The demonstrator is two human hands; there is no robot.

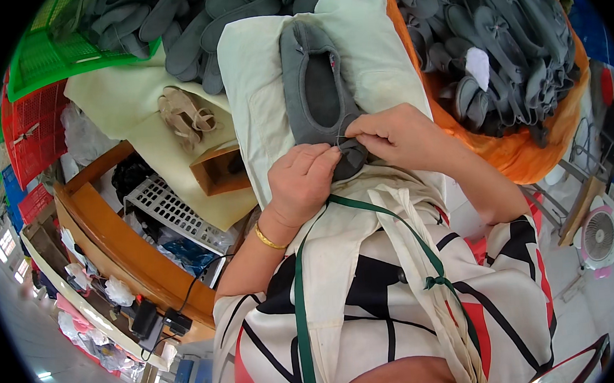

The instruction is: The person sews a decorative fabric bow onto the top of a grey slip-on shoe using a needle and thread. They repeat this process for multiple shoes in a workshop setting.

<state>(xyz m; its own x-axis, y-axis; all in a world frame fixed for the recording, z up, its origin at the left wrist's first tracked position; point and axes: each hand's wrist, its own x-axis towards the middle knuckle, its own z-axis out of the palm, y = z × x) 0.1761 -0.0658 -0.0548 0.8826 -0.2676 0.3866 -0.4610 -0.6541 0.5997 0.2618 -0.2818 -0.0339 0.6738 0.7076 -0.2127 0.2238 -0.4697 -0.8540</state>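
A dark grey fabric slipper (290, 86) lies sole down on a pale cloth-covered cushion (249, 74) in front of me, its toe end toward my body. My left hand (302, 180) is closed against the left side of the toe, thumb and fingertips pinched at the front of the opening. From the right, my right hand (397, 138) pinches at the same spot, its thumb and forefinger pressed together. A thin light line, like thread, shows between the two hands. Whatever the right fingertips hold is too small to make out.
Grey slippers fill an orange cloth-lined container (565, 120) at the right and pile up at the back left beside a green basket (48, 49). Tan sandals (186, 118) lie on yellowish sheeting near a wooden box (213, 175). A small fan (601, 236) stands far right.
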